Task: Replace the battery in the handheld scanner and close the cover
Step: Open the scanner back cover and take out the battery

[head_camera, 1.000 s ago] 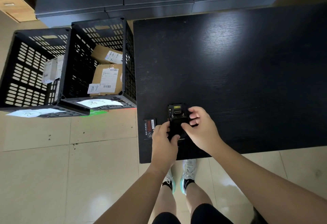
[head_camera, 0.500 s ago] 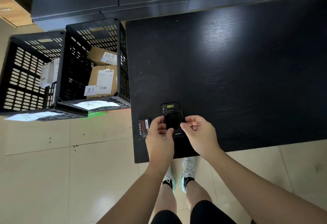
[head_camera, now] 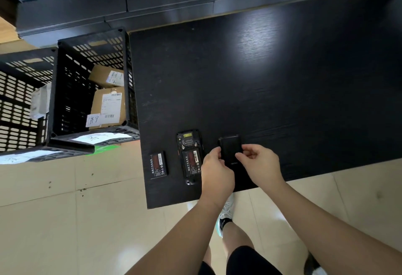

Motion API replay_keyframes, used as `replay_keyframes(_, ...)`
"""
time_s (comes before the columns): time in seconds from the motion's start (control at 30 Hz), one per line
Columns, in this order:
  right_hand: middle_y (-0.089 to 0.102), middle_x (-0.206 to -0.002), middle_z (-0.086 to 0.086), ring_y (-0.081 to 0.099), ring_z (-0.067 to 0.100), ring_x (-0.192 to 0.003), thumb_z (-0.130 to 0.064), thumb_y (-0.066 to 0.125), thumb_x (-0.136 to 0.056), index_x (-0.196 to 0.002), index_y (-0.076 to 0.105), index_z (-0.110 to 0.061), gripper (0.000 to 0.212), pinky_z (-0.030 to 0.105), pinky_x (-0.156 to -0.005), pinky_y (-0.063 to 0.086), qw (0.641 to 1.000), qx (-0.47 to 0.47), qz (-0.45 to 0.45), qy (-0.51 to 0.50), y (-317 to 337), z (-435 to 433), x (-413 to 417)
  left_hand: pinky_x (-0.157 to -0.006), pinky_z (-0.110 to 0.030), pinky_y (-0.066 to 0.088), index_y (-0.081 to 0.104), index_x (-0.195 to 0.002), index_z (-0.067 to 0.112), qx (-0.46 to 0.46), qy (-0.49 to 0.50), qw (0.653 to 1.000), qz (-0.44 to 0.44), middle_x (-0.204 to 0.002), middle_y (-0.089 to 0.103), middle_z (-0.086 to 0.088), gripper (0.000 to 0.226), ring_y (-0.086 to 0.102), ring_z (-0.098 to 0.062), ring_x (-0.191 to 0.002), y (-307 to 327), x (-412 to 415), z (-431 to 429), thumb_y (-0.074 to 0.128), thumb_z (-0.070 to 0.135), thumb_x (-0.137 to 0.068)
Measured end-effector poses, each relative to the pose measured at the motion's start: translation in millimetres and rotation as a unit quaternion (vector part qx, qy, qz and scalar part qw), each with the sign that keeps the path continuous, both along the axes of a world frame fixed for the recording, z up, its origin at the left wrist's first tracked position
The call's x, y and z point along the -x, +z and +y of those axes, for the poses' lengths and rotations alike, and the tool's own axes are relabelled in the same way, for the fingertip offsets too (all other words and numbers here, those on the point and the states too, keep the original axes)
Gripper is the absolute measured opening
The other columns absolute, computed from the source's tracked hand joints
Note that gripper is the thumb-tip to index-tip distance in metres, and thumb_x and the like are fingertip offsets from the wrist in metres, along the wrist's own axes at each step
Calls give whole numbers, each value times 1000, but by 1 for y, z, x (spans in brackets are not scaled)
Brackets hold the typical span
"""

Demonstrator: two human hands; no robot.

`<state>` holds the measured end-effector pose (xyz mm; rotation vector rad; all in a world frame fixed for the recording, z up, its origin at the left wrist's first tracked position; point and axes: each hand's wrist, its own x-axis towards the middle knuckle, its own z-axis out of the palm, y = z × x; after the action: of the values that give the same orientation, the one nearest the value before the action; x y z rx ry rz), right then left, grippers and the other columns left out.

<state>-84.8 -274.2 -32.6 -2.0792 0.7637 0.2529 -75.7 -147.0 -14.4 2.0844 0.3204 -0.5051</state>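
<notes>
The handheld scanner (head_camera: 190,157) lies face down near the front edge of the black table (head_camera: 282,92), its back uncovered and a battery (head_camera: 191,163) seated in the bay. A second, loose battery (head_camera: 158,165) lies on the table to its left. Just right of the scanner I hold the black battery cover (head_camera: 231,150) between both hands: my left hand (head_camera: 216,172) pinches its left edge, my right hand (head_camera: 258,163) its right edge. The cover's lower part is hidden behind my fingers.
Two black slotted crates (head_camera: 65,100) stand on the floor left of the table, with cardboard parcels (head_camera: 108,105) inside and paper sheets on their rims. Dark cabinets run along the back. My legs and shoes show below the table's front edge over beige tiles.
The cover has come off the scanner and moved to the right in both hands, leaving the seated battery exposed. The view has shifted, so the scanner now sits left of my hands.
</notes>
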Motion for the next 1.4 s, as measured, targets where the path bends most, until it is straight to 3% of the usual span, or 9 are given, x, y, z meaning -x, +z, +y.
replay_keyframes(0.1, 69, -84, -13, 64, 0, -79, -25, 76, -81, -111, 72, -20, 30, 9, -68, 42, 1000, 10, 10, 6, -5, 1, 2, -80, -9, 41, 56, -127, 9, -4, -7, 1000, 16, -123, 59, -7, 45, 57, -4, -92, -1, 2, -2, 45, -4, -86)
replay_keyframes(0.23, 71, -92, -1, 65, 9, -80, -23, 75, -83, -113, 72, -15, 31, 16, -74, 47, 999, 35, 4, 22, -10, 2, 3, -70, 1, 34, 53, -129, 6, -18, -27, 999, 30, -119, 46, -3, 46, 49, 3, -78, -1, 3, -6, 44, -6, -86)
replay_keyframes(0.3, 70, -95, 3, 65, 12, -79, -23, 75, -83, -112, 72, -14, 31, 21, -77, 48, 997, 60, -1, 37, -12, 3, 4, -68, 0, 35, 52, -128, 4, -31, -41, 998, 35, -121, 45, -6, 45, 50, -1, -76, -1, 2, -8, 44, -8, -86)
replay_keyframes(0.4, 69, -96, 6, 63, 11, -76, -22, 74, -83, -113, 72, -14, 31, 19, -77, 45, 996, 78, -6, 47, -13, 4, 5, -73, -12, 35, 52, -125, 4, -43, -55, 996, 48, -120, 44, -11, 42, 52, -15, -85, -1, 2, -12, 46, -8, -85)
replay_keyframes(0.63, 67, -100, 8, 63, 13, -80, -19, 74, -84, -116, 70, -12, 32, 22, -79, 47, 995, 84, -15, 52, -16, 7, 8, -82, -21, 39, 49, -129, 2, -52, -56, 996, 43, -119, 43, -12, 43, 53, -29, -105, -8, 7, -15, 47, -7, -87)
replay_keyframes(0.8, 65, -97, 3, 58, 3, -70, -21, 73, -84, -115, 70, -13, 32, 14, -72, 41, 994, 94, -37, 48, -8, 6, 5, -86, -17, 39, 47, -136, 5, -23, -33, 999, 27, -126, 46, -9, 46, 57, -18, -104, -5, 8, -6, 55, 5, -92)
replay_keyframes(0.93, 64, -88, -4, 58, -3, -64, -20, 76, -81, -105, 74, -15, 25, 0, -70, 40, 984, 75, -139, 84, 7, 23, 2, -84, -17, 48, 59, -127, 18, -29, 7, 996, -79, -110, 57, 7, 39, 59, -1, -89, 4, 11, 34, 65, 15, -88)
replay_keyframes(1.1, 66, -103, -2, 61, 4, -81, -32, 71, -85, -122, 66, -16, 41, 27, -78, 57, 960, 33, -135, 245, 1, 65, 2, -87, -30, 53, 63, -121, 15, -103, 32, 987, -116, -105, 61, 5, 35, 62, -10, -91, -6, 17, 106, 68, 11, -87)
replay_keyframes(1.4, 62, -106, 0, 66, 8, -76, -23, 75, -84, -134, 57, -12, 54, 26, -78, 58, 954, 33, -97, 283, -17, 73, 3, -82, -32, 52, 58, -131, 8, -105, -103, 984, -100, -104, 63, -6, 43, 62, -20, -88, -21, 14, 123, 67, 9, -89)
